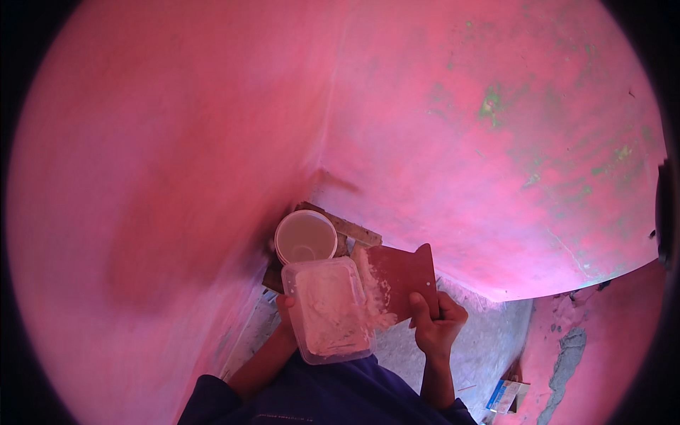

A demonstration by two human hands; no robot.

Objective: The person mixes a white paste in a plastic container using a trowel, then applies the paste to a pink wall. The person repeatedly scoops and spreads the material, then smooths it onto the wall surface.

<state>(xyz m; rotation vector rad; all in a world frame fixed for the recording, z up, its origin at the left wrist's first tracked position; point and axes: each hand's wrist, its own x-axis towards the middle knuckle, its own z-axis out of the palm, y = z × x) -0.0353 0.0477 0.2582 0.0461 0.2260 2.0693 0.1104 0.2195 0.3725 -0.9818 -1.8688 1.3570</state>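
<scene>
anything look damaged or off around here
Yes: green patches break up the pink of the wall on the right, and a thin crack-like line runs low on it. Farther right, a rough grey strip marks another pink surface.

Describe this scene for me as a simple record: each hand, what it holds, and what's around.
Left hand: holding a clear plastic tub by its left side
Tub contents: pale paste, unevenly spread
Right hand: gripping a reddish flat scraper by its right edge
Scraper state: paste smeared along its left edge, which is beside the tub
Beyond the tub: round bucket, contents unclear; wooden boards near it
Walls: pink, meeting in a corner; green patches on the right wall
Lower right: small blue-and-white carton
</scene>
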